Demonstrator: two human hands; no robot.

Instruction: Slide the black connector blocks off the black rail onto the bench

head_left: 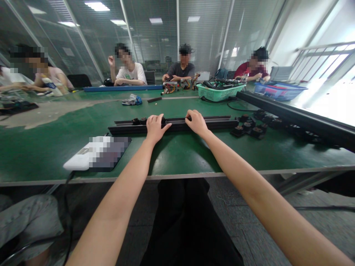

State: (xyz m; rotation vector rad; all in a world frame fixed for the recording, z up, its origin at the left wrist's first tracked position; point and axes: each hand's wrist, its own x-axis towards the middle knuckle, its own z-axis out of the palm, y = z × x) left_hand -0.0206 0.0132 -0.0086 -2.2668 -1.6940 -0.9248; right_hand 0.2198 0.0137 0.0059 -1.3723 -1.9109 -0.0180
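Observation:
A long black slotted rail (127,130) lies across the table before me, with a second dark rail (219,118) along its far side. My left hand (155,128) straddles the rail, thumb on the near side and fingers curled over the far side. Small black blocks (139,121) sit on the rail left of that hand. Farther right, my right hand (196,122) bends its fingers and thumb around a small dark piece (189,118) at the rail; its shape is mostly hidden. More black blocks (249,127) lie in a cluster past the rail's right end.
A white device (83,157) and a dark pixelated slab lie at front left. A large black beam (299,114) runs along the right. Behind stand a green basket (219,93) of dark parts and a blue basket (277,92). Grey-blue gloves (132,99) lie mid-table. Several people sit opposite.

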